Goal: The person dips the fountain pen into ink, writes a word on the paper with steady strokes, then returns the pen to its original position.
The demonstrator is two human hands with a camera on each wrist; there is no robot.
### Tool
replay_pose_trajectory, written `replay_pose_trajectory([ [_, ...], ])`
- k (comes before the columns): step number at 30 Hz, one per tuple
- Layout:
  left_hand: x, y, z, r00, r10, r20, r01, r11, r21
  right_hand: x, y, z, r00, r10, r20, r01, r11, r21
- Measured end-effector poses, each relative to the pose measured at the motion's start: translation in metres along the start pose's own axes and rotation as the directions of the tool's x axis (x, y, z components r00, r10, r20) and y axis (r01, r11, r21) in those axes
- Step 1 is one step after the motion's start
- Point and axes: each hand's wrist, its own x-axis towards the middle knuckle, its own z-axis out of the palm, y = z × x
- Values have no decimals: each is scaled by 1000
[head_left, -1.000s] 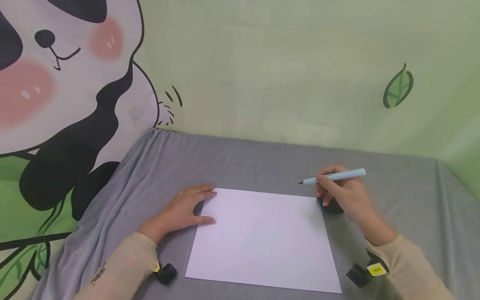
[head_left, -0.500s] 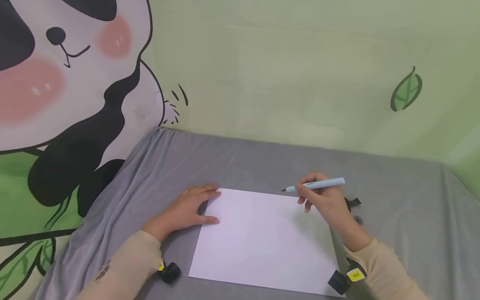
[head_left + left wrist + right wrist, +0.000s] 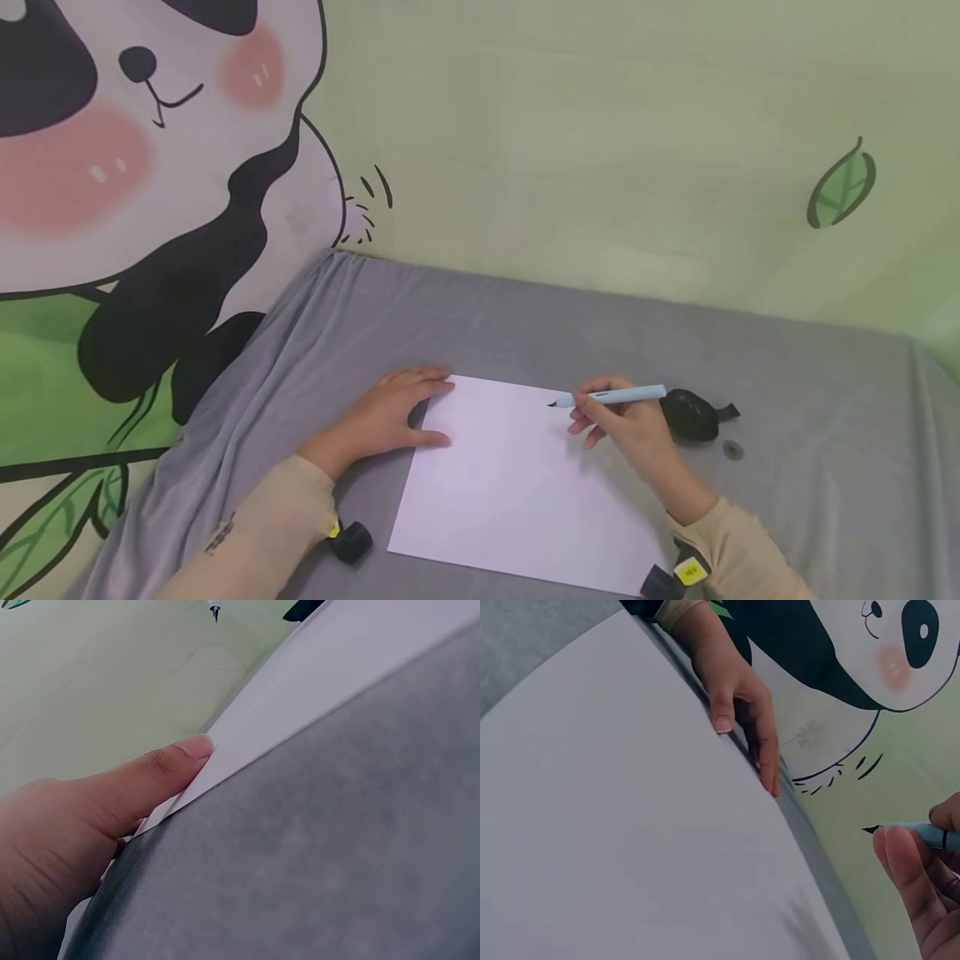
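So the light-blue fountain pen (image 3: 633,393) has drifted left over the white paper (image 3: 502,492), right hand (image 3: 626,425) pinching it with curled fingers; left hand (image 3: 382,417) rests on 1 edge, fingers straightish.

I count here 1 L hand (image 3: 382,421) and 1 R hand (image 3: 628,425), i.e. 2 in total, w/ 2 beige sleeves (image 3: 255,529). Pen (image 3: 639,393): 1 pc. White paper (image 3: 502,492): 1 sheet on top; if there are more under it, I cannot tell. Black rounded obj. (image 3: 690,417): 1, w/ 1 short black tab (image 3: 728,412). Small grey disc (image 3: 732,450): 1. Black wrist devices (image 3: 352,543): 2, each w/ 1 yellow label (image 3: 691,572). Grey cloth (image 3: 810,400): 1 pc. On the wall (image 3: 585,150) there is 1 big panda (image 3: 195,162), w/ 2 pink cheeks (image 3: 252,71), plus 1 separate green leaf (image 3: 842,190); lower leaves (image 3: 52,521), no. unclear.
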Motion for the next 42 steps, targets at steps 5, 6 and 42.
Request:
replay_pose_trajectory([
  [5,-1,1,0,1000,2,4,-2,1000,0,-4,10,7,1000,4,3,-4,1000,6],
  [6,-1,1,0,1000,2,5,-2,1000,-2,-5,12,8,1000,5,-1,-5,1000,-2],
  [42,0,0,0,1000,13,-4,-13,999,-30,-10,34,21,1000,14,22,-11,989,-145],
])
